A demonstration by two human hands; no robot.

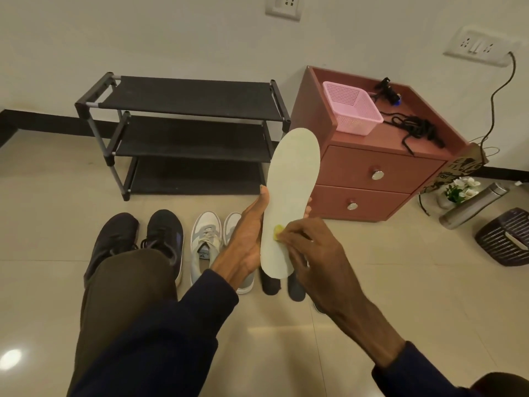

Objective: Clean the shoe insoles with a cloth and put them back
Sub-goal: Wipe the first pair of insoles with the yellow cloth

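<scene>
Two hands meet at one pale insole (292, 193), which stands upright in the air. The left hand (246, 239) grips it from behind, thumb on its left edge and fingertips (308, 209) showing at its right edge. The right hand (312, 253) pinches a small yellow cloth (277, 233) against the insole's lower face. Left of the left hand, black sneakers (137, 239) and white sneakers (206, 242) sit on the floor. Two dark insoles (270, 285) lie just below both hands.
</scene>
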